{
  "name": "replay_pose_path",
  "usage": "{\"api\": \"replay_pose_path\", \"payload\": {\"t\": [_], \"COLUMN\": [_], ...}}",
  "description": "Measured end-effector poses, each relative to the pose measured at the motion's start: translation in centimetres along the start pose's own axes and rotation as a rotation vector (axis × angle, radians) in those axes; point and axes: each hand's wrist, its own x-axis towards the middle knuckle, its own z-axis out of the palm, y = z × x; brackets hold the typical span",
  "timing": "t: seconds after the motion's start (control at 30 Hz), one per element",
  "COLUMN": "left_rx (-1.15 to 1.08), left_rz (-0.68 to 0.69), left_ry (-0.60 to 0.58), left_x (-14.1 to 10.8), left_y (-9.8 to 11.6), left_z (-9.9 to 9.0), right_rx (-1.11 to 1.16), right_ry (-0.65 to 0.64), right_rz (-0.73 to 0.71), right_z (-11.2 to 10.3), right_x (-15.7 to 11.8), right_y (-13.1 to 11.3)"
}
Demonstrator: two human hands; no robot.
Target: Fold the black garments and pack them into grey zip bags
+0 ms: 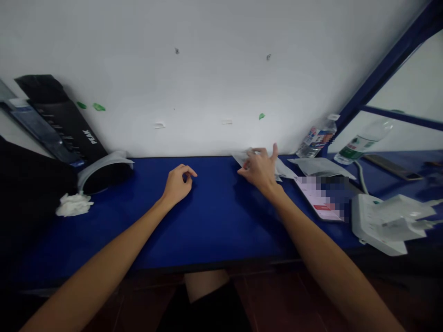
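Observation:
My left hand point(177, 186) rests on the blue tabletop point(204, 226), loosely curled. A gap shows between its thumb and index finger, and nothing is held there. Farther right, my right hand point(260, 169) is above a thin white packet or sheet point(285, 170) lying near the wall. Its fingers are spread, one pointing upward, and slightly blurred. The hand hides part of the white sheet, so contact is hard to make out. Just right of that hand lies a phone point(320, 207) with a lit, partly pixelated screen.
On the right stand two plastic bottles point(316, 138) point(362, 143), a white power strip with plugs point(377, 219), a flat pale packet point(321, 167) and a dark phone point(392, 167). At left are a black PEAK box point(71, 122), a curved white-edged object point(104, 166) and crumpled tissue point(74, 205).

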Motion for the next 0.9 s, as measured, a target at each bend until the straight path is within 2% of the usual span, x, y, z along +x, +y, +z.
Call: {"api": "replay_pose_path", "payload": {"t": [0.1,0.2,0.27,0.37,0.47,0.53,0.63,0.77,0.9], "left_rx": [0.007,0.016,0.03,0.028,0.014,0.008,0.008,0.044,0.073], "left_rz": [-0.004,0.0,-0.001,-0.008,-0.013,-0.005,0.026,0.055,0.036], "left_ry": [0.043,0.118,0.133,0.093,0.043,0.026,0.044,0.112,0.158], "left_x": [0.0,0.2,0.3,0.3,0.0,-0.2,-0.1,0.5,1.0], "left_y": [0.4,1.0,1.3,1.3,1.1,1.0,1.2,1.4,1.4], "left_z": [-0.3,-0.9,-1.1,-1.0,-0.4,-0.1,-0.3,-1.5,-2.6], "right_rx": [0.183,0.371,0.444,0.442,0.31,0.24,0.256,0.466,0.762], "right_ry": [-0.107,-0.286,-0.35,-0.286,-0.217,-0.244,-0.302,-0.32,-0.468], "right_rz": [-0.168,-0.389,-0.469,-0.477,-0.368,-0.306,-0.311,-0.413,-0.673], "right_z": [0.1,0.4,0.6,0.9,0.9,0.8,0.7,0.1,-1.1], "right_x": [-0.1,-0.5,-0.9,-1.3,-1.4,-1.2,-1.1,-1.4,-1.8], "right_y": [-1.1,-2.3,-3.1,-4.1,-4.0,-3.4,-2.6,-2.9,-3.8]}}
